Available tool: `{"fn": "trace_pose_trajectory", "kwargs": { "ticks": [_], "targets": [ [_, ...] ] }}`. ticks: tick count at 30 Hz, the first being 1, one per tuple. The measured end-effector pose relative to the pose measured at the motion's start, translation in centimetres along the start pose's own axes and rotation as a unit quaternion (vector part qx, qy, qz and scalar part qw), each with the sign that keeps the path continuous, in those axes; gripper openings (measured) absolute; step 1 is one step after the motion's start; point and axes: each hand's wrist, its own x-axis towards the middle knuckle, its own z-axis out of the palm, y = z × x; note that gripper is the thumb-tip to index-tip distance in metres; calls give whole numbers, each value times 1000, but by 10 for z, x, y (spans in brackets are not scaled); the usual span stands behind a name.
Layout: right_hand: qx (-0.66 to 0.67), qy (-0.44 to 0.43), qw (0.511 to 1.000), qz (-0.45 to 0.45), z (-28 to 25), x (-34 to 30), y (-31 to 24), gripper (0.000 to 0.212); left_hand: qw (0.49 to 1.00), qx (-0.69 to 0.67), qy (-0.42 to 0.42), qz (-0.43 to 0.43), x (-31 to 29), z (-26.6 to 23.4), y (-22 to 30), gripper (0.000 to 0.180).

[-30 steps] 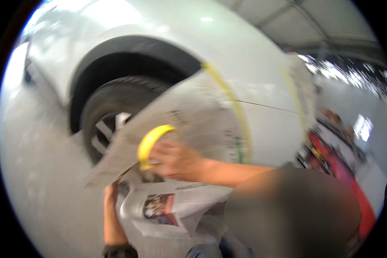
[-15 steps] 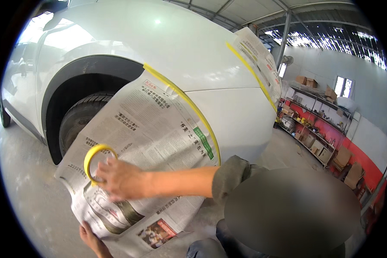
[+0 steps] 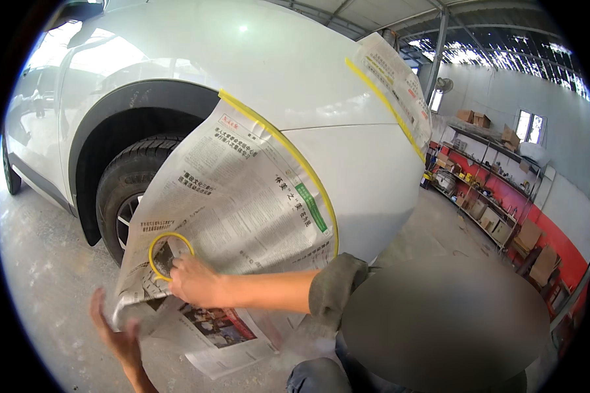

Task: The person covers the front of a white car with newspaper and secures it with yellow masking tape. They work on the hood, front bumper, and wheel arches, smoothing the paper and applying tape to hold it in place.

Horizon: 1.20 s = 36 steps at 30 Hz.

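Observation:
My right hand [image 3: 195, 281] is closed on a roll of yellow masking tape [image 3: 152, 261], held against the lower part of a newspaper sheet [image 3: 242, 190]. A yellow tape strip [image 3: 297, 149] fixes the sheet's upper curved edge to a white car [image 3: 255, 52]. The sheet hangs loosely, partly in front of the wheel [image 3: 128, 187], and its lower part is folded or curled. My left hand [image 3: 118, 337] is open beside the lower left edge, fingers apart and slightly blurred, with nothing in it.
More newspaper [image 3: 396, 85] is taped along the car's far end. Shelves [image 3: 485, 180] with boxes and tools line the red and white wall at the right. A grey blurred oval [image 3: 446, 321] covers the lower right. My knee [image 3: 318, 376] shows at the bottom.
My left hand has let go of the sheet's lower edge and moved up and left, opening. The sheet's lower part has folded and shifted right, baring more wheel. The tape roll has moved slightly down and right.

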Motion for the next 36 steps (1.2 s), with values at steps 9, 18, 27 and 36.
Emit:
{"fn": "trace_pose_trajectory", "kwargs": {
  "ticks": [9, 18, 27, 36],
  "targets": [
    [-147, 56, 987, 24, 5, 16, 7, 14, 963, -1, -238, 123, 44, 69, -12, 26],
    [289, -183, 940, 21, -29, -9, -20, 26, 972, 49, -185, 135, 76, 151, -36, 12],
    [556, -209, 736, 324, 10, 41, 94, 49, 994, 35, -107, 13, 78, 190, -70, 17],
    [596, -193, 728, 281, 5, 43, 115, 42, 974, 5, 143, -174, 47, 197, -41, 19]
  ]
}}
